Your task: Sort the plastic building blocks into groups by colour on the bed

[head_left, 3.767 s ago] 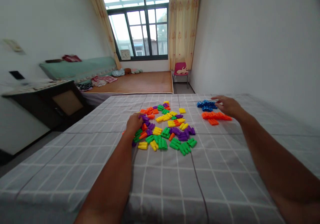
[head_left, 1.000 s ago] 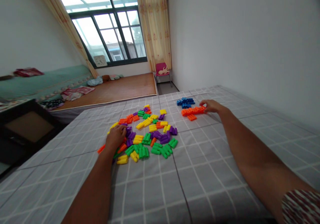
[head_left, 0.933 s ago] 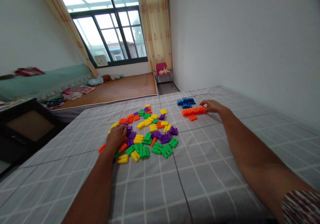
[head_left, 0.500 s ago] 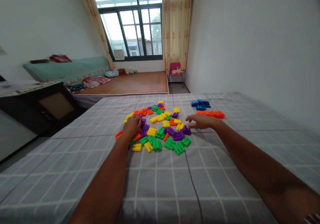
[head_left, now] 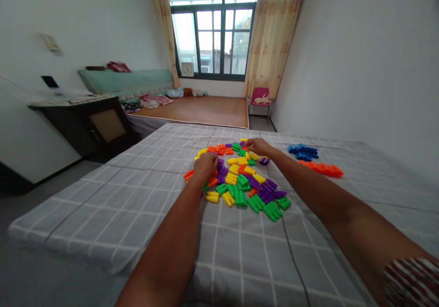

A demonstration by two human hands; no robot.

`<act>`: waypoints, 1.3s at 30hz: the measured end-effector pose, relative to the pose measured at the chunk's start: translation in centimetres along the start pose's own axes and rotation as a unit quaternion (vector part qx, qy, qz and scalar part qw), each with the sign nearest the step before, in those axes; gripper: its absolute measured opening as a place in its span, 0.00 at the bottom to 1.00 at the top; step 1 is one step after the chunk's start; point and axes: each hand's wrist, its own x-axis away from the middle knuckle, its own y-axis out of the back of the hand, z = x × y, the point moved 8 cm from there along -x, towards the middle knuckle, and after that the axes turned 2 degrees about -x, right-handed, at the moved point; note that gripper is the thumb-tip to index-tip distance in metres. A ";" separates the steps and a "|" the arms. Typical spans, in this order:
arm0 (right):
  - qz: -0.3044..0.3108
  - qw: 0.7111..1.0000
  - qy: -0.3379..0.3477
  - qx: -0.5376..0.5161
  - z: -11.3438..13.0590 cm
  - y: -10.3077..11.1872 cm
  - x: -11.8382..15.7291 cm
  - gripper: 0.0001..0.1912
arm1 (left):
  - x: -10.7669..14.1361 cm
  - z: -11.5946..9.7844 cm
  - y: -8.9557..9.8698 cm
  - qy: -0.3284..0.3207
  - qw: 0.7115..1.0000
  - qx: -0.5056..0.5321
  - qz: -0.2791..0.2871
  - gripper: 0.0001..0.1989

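Several plastic pieces in green (head_left: 240, 198), yellow (head_left: 212, 197), purple (head_left: 267, 190) and orange (head_left: 219, 149) lie in a loose spread on the grey checked cloth (head_left: 240, 252). My left hand (head_left: 206, 164) rests over the left side of the spread, fingers bent down among purple and orange pieces; its fingertips are hidden. My right hand (head_left: 258, 147) reaches to the far edge of the spread, its fingertips at small orange and yellow pieces. Whether either hand grips a piece is too small to tell.
Right of the spread sit a blue group of pieces (head_left: 303, 151) and an orange row (head_left: 322, 168). Beyond the cloth stand a brown bed surface (head_left: 206, 110), a pink chair (head_left: 261, 93) and a dark cabinet (head_left: 108, 123) at left.
The view has turned left. My right hand has moved from the right side of the spread to its far edge. My left hand stays at the left side of the spread.
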 end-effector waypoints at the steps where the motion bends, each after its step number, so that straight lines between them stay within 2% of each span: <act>1: -0.010 1.000 0.003 0.003 0.7 -0.4 -1.1 0.15 | 0.0 0.4 0.2 0.017 1.000 0.008 -0.009 0.16; 5: -0.021 0.997 0.079 -0.012 5.7 -2.8 -4.4 0.19 | 0.0 2.1 1.6 0.073 0.993 0.058 -0.070 0.16; 9: 0.036 0.991 0.126 0.005 9.4 -5.5 -6.5 0.24 | 0.2 3.4 3.2 0.101 0.977 0.124 -0.143 0.16; 12: 0.077 0.988 0.129 0.031 10.0 -6.3 -7.1 0.24 | 0.2 4.2 4.0 0.118 0.961 0.174 -0.178 0.16; 16: 0.129 0.985 0.114 0.014 8.8 -5.4 -6.6 0.16 | 0.1 4.8 4.2 0.130 0.948 0.218 -0.193 0.16; 20: 0.148 0.973 0.141 -0.111 8.2 -3.5 -4.7 0.13 | -0.2 4.8 3.5 0.124 0.944 0.246 -0.183 0.16; 23: 0.122 0.935 0.195 -0.271 8.9 -2.1 -2.8 0.13 | -0.7 3.7 3.0 0.084 0.940 0.285 -0.169 0.15; 25: 0.089 0.901 0.220 -0.363 9.3 -1.4 -1.7 0.14 | -1.1 2.5 2.3 0.055 0.930 0.337 -0.134 0.13; 27: 0.052 0.881 0.222 -0.414 9.2 -1.4 -0.9 0.12 | -1.4 1.2 1.1 0.037 0.906 0.415 -0.070 0.12; 30: -0.003 0.882 0.218 -0.417 8.8 -1.6 0.0 0.10 | -1.2 -0.4 -0.5 0.039 0.832 0.554 0.019 0.14; 33: -0.029 0.881 0.233 -0.410 8.4 -1.6 1.0 0.10 | -0.8 -1.0 -1.1 0.047 0.758 0.649 0.049 0.22; 36: -0.018 0.877 0.242 -0.414 8.3 -1.6 2.2 0.14 | -0.8 -1.0 -1.6 0.059 0.733 0.676 0.052 0.27; 39: -0.038 0.904 0.197 -0.378 7.8 -1.3 3.4 0.17 | -0.8 -1.3 -1.9 0.069 0.735 0.673 0.046 0.25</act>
